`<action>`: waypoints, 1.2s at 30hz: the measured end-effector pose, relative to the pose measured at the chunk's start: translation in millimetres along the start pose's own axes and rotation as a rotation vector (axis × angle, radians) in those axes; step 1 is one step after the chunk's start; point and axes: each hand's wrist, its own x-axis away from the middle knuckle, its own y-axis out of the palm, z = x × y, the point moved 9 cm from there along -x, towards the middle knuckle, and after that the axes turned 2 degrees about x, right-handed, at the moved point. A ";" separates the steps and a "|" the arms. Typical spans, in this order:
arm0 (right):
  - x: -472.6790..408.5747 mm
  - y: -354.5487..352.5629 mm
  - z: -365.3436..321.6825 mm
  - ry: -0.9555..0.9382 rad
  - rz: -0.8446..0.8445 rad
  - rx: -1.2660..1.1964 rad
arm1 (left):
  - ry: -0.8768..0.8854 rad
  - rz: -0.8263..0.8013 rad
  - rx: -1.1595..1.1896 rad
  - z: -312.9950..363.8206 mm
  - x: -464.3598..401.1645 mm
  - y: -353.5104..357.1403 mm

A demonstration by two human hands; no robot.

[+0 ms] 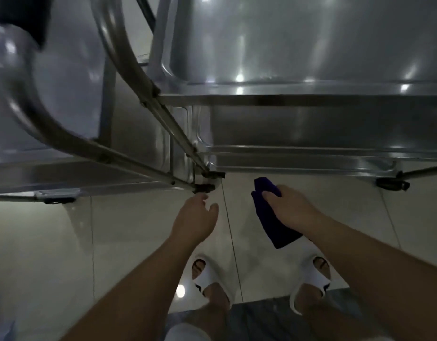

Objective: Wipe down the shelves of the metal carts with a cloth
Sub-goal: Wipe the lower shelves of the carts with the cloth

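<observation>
A glossy floor of large pale beige tiles (129, 242) with thin dark grout lines fills the lower view, and a round glare of an overhead light (180, 290) sits on it. Near the bottom edge lies a dark grey mat (261, 316).

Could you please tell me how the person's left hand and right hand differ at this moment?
The right hand grips a dark blue cloth; the left hand holds nothing, fingers loosely curled. The left hand reaches near the cart's corner caster; the right hand sits farther from the cart. Both hang over the tiled floor.
</observation>
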 end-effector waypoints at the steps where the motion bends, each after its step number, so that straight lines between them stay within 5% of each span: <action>1: -17.8 3.7 6.7 -0.014 0.017 -0.013 | -0.003 0.011 0.037 -2.4 -19.2 11.0; 11: -202.1 65.3 47.7 -0.160 0.179 0.069 | 0.018 0.286 0.171 -61.5 -197.5 60.6; 18: -287.9 74.5 21.6 -0.496 0.394 0.123 | 0.256 0.556 0.545 -80.7 -269.6 64.9; 26: -335.4 121.7 -35.0 -0.809 0.724 0.419 | 0.384 0.591 0.851 -74.0 -311.2 60.0; 36: -427.3 220.7 -54.2 -0.796 0.375 0.689 | 0.394 0.668 1.052 -72.3 -321.7 63.9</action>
